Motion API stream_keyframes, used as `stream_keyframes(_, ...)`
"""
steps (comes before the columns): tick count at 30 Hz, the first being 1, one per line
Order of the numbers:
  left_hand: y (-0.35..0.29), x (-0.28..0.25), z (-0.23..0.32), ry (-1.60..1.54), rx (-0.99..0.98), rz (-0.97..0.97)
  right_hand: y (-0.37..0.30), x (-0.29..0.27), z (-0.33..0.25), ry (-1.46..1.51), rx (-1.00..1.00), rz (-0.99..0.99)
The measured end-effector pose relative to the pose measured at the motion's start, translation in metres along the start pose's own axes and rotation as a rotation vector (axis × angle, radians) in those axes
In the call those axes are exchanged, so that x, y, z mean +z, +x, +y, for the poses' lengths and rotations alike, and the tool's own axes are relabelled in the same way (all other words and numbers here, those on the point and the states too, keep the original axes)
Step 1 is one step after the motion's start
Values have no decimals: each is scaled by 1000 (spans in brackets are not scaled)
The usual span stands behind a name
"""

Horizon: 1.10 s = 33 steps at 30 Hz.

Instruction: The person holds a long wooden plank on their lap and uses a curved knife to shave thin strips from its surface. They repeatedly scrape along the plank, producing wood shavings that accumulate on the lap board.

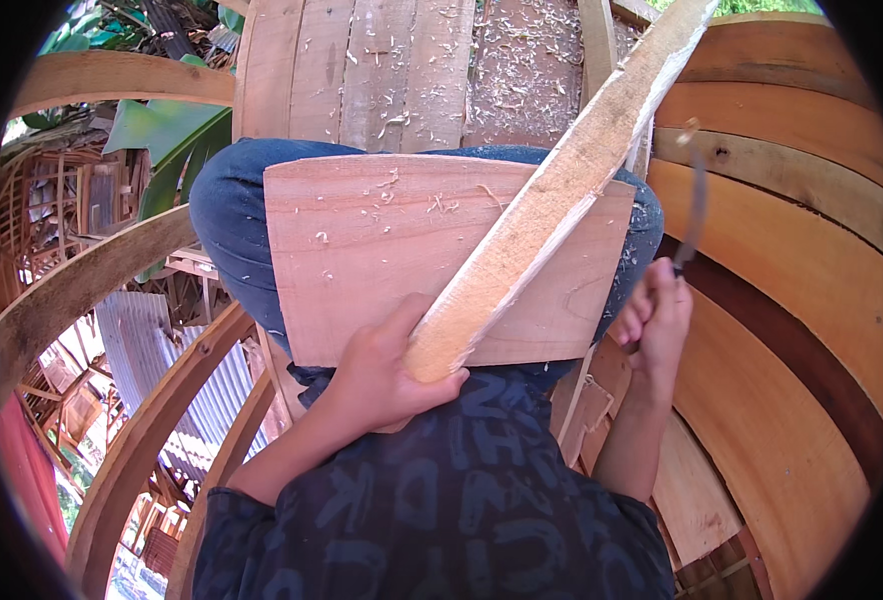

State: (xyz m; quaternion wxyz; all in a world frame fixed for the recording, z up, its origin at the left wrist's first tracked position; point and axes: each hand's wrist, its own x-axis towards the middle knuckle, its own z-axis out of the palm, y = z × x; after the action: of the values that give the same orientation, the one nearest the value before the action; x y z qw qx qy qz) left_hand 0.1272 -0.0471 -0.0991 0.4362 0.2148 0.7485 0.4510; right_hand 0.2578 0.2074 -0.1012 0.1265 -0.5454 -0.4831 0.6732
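Observation:
A long strip of pale wood (pixel 542 210) with rough whitish edges slants from my lap up to the far right. My left hand (pixel 392 365) is closed around its near end. Under the strip, a flat wooden board (pixel 362 260) rests across my crossed legs, dotted with a few curled shavings. Off to the right of the board, my right hand (pixel 655 305) is wrapped round the dark handle of a knife (pixel 700 205). The blade points up and away, apart from the strip, and is slightly blurred. A small pale shaving (pixel 689 128) shows near its tip.
Shavings cover the wooden planks (pixel 382 70) ahead of me. Curved planking (pixel 792 240) rises close on the right. At the left stand curved wooden ribs (pixel 112 260) with gaps, showing corrugated sheets (pixel 152 340) and green leaves (pixel 177 140) beyond.

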Motion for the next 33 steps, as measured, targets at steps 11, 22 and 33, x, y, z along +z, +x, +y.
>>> stream_keyframes(11,-1,-4,3,27,-120,-83,-27,-2,24,-407,-150,-284)
stream_keyframes(22,-5,-3,4,97,-156,-139,-58,17,30,-808,-378,-231)
stream_keyframes(33,-7,4,-4,125,23,-8,-62,24,32,-1016,-521,-456)
